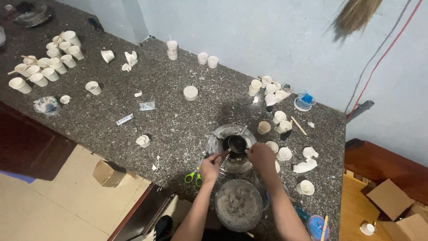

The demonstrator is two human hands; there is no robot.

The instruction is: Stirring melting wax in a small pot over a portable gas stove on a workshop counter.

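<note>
Left hand (210, 167) gripping stick; right hand (261, 155) steadying dark cup (236, 143).

Many small white paper cups (47, 67) are sitting in a cluster at the upper left of the frame on the speckled dark stone counter (169, 120), and another group of cups (269, 89) is standing right of centre. A round white lid (190, 93) is lying near the middle of the counter. Green-handled scissors (193, 177) are resting at the counter's near edge. A blue-filled clear container (305, 101) is sitting toward the right. A cardboard box (106, 173) is lying on the tiled floor at lower left, and a broom head (356, 15) is hanging at the top right.
</note>
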